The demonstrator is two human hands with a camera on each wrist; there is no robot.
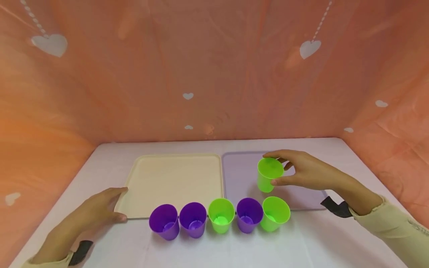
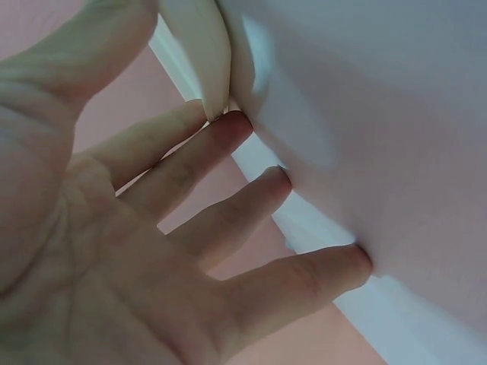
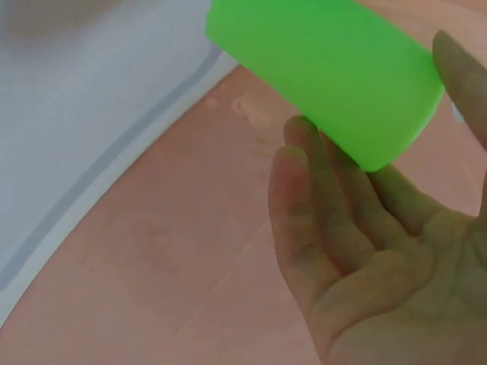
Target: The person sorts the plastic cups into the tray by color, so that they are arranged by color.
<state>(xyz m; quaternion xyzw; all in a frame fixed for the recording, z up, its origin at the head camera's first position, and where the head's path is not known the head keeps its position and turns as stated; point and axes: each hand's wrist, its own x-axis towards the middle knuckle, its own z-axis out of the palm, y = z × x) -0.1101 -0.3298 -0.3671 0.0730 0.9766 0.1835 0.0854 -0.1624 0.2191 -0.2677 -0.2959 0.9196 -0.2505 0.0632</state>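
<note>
My right hand (image 1: 301,170) pinches a green cup (image 1: 266,180) near its rim, thumb in front and fingers behind. Upright, the cup hangs over the lilac tray (image 1: 238,167). In the right wrist view, this same green cup (image 3: 327,68) lies between thumb and fingers. At the left edge of the cream tray (image 1: 177,178), my left hand (image 1: 95,208) is spread, thumb apart from the fingers. Its fingertips (image 2: 354,262) meet the white tabletop in the left wrist view, and one overlaps the tray's rim (image 2: 217,91).
Along the trays' front edge stands a row of upright cups: purple (image 1: 165,223), purple (image 1: 194,227), green (image 1: 221,223), purple (image 1: 248,221) and green (image 1: 275,219). Orange cloth (image 1: 214,74) with white hearts rises behind and beside the white table (image 1: 214,255).
</note>
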